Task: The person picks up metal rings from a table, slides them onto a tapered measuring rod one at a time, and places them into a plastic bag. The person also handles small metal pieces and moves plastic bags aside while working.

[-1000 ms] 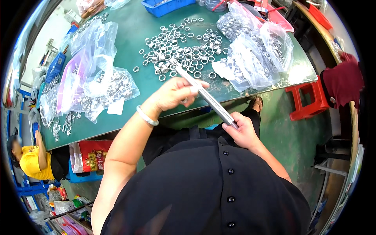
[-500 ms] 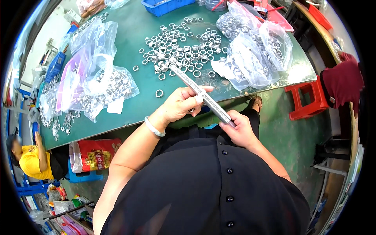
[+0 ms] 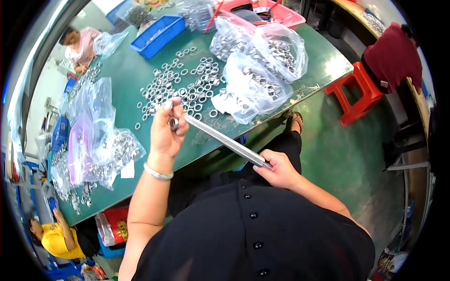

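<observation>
Covering green table point(image 3: 131, 79): loose rings point(image 3: 187, 89), clear bags point(image 3: 255, 61)

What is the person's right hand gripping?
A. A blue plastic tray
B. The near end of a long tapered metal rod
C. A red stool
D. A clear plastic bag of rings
B: the right hand is closed around the near end of the long metal rod, whose far tip reaches the left hand, which pinches a small metal ring there.
</observation>
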`<state>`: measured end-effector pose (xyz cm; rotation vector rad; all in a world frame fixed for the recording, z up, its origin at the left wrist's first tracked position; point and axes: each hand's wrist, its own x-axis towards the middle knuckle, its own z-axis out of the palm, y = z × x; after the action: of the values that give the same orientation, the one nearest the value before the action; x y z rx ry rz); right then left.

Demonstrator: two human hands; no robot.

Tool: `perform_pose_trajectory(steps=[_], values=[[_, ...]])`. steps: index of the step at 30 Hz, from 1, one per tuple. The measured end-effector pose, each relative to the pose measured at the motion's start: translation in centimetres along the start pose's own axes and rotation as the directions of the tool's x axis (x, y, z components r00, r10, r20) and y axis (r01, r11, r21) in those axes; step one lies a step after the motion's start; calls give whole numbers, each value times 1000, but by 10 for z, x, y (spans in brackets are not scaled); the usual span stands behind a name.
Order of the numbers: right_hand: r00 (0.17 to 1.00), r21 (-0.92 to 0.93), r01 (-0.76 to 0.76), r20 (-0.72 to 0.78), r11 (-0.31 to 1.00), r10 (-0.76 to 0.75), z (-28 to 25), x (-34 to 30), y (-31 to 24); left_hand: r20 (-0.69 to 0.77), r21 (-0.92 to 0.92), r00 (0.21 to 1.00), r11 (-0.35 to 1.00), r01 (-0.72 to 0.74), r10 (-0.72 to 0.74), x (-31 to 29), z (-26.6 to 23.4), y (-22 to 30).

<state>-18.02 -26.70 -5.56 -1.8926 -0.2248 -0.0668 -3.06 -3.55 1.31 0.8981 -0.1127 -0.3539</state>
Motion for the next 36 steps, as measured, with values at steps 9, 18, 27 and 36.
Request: perform_pose_trajectory(steps=[9,18,27,36], values=[[949,52,-52,-309,997,65,-46,-29,21,191,430,933,880,201,-306,101,135,-15],[873,259,-126,-429,958,231,-59,-45,38,770,255,460,-449,-857,-441,198,182,-56],[904,273,-120,-367,954,219,-51,-40,41,917,302,353,-256,-918,-184,166,160,-10],[968,159,-111,-207,981,143,-29,-19,28,330,922,943,-198,-332,-43,110,-17,63]])
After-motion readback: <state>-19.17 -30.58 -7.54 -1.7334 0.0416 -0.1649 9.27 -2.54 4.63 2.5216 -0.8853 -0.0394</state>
